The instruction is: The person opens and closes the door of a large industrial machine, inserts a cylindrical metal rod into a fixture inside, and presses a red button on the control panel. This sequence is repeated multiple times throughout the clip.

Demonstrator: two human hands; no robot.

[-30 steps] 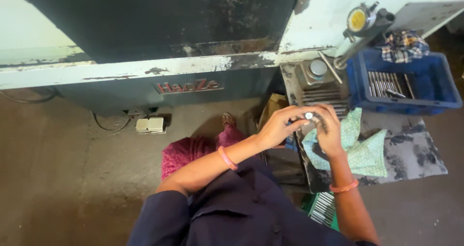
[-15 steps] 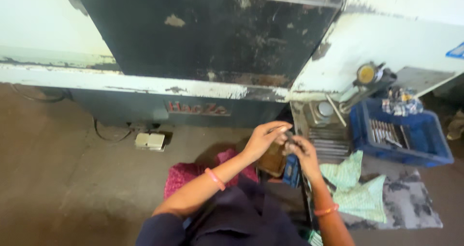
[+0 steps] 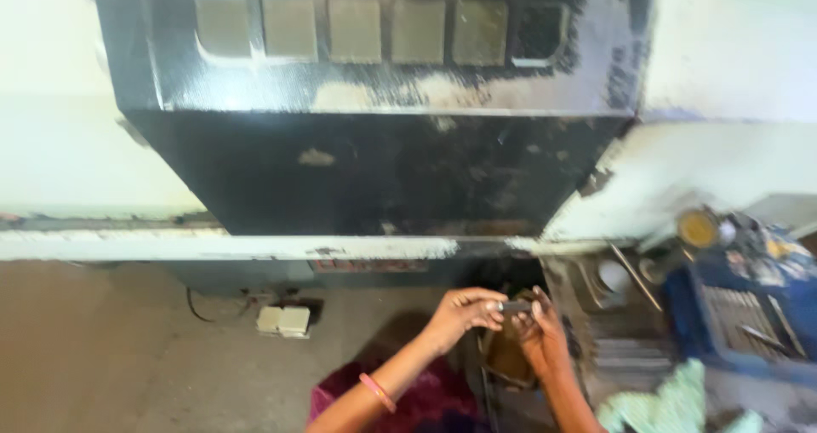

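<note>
- The left hand (image 3: pixel 464 312) and the right hand (image 3: pixel 538 331) meet in front of the large black-and-white machine housing (image 3: pixel 374 169), low in the head view.
- Between them sits a small dark metal piece (image 3: pixel 515 307), short and bar-like; blur hides its finer shape.
- The fingers (image 3: pixel 492 305) of the left hand are closed on one end of the piece, and the right hand's fingers pinch the other end.
- A pink bangle (image 3: pixel 377 392) circles the left wrist.
- To the right stands a blue plastic crate (image 3: pixel 749 322) holding grey metal parts, with a pale green cloth (image 3: pixel 659 407) just below it.
- A small beige box (image 3: pixel 284 320) lies on the brown floor (image 3: pixel 111 356), well apart from the hands.
</note>
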